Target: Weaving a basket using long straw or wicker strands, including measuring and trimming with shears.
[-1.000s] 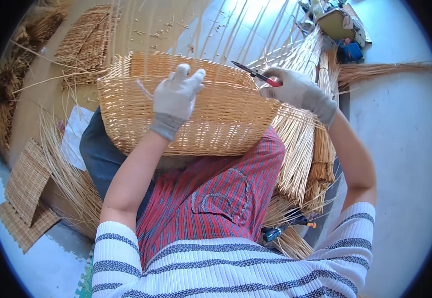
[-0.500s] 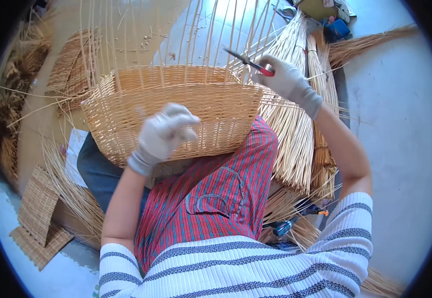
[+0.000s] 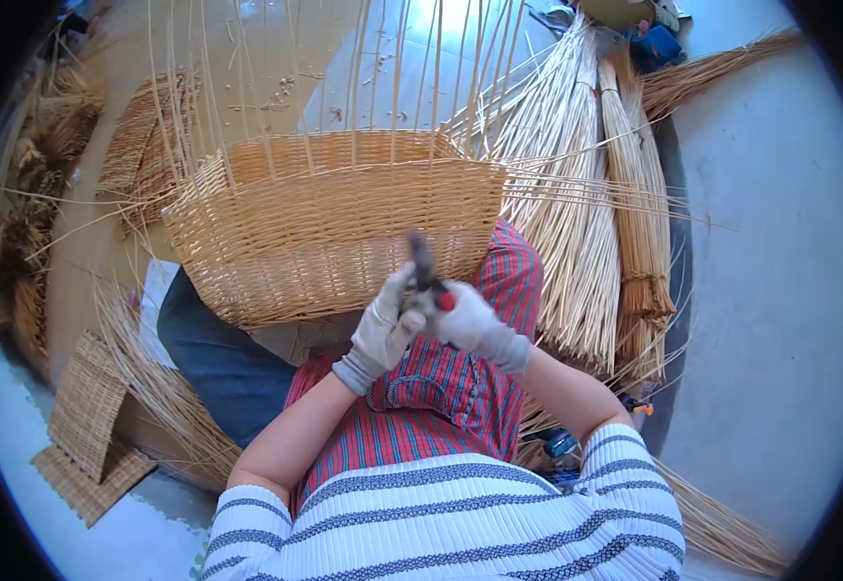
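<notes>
A half-made woven basket (image 3: 315, 237) with pale wickerwork walls rests on my lap, many long upright stakes rising from its rim. Nearer to me than its front wall, my two white-gloved hands have come together. My right hand (image 3: 470, 318) is closed round a red-handled hand cutter with a dark head (image 3: 421, 254), which is blurred and points away from me. Against it is my left hand (image 3: 385, 324), fingers curled inward; whether it grips the cutter or something small is hidden.
Bundles of pale canes (image 3: 562, 223) and browner canes (image 3: 642, 232) lie right of the basket, with loose ends crossing them. Woven mats (image 3: 92, 402) and scattered strands are on the left. A blue-handled tool (image 3: 561, 445) lies by my right side.
My right hand has come down and left from the basket's right rim, bringing the cutter over my lap. My left hand has moved right and down to meet it. The basket has hardly shifted.
</notes>
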A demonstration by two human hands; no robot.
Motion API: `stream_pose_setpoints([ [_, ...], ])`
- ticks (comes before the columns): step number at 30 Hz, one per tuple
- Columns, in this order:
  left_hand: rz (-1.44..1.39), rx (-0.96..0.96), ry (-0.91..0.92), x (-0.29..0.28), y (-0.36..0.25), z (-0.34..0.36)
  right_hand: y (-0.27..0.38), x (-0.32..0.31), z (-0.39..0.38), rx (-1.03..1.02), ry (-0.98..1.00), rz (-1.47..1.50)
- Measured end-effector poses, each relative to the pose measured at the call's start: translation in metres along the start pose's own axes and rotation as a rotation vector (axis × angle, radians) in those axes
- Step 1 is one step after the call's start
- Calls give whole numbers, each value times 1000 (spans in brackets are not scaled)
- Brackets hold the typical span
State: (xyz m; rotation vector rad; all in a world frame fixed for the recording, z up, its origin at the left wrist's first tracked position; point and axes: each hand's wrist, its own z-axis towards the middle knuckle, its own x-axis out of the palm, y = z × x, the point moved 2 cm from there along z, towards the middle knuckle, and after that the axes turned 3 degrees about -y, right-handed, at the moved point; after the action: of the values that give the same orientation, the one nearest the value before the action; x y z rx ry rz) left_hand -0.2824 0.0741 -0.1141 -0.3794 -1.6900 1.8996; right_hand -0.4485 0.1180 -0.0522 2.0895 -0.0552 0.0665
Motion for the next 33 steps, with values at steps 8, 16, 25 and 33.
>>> stream_pose_setpoints([
  [8,-152,-328,-374,-34,42,79,-27,-117,82,-95,-644,-411],
  [16,-392,-531,-555,-14,98,109,-15,-148,154,-115,-661,-256],
  [25,-349,-720,-552,13,140,38,31,-167,216,-175,-671,-293],
  [33,-353,-756,-536,13,127,47,27,-172,221,-177,-631,-102],
])
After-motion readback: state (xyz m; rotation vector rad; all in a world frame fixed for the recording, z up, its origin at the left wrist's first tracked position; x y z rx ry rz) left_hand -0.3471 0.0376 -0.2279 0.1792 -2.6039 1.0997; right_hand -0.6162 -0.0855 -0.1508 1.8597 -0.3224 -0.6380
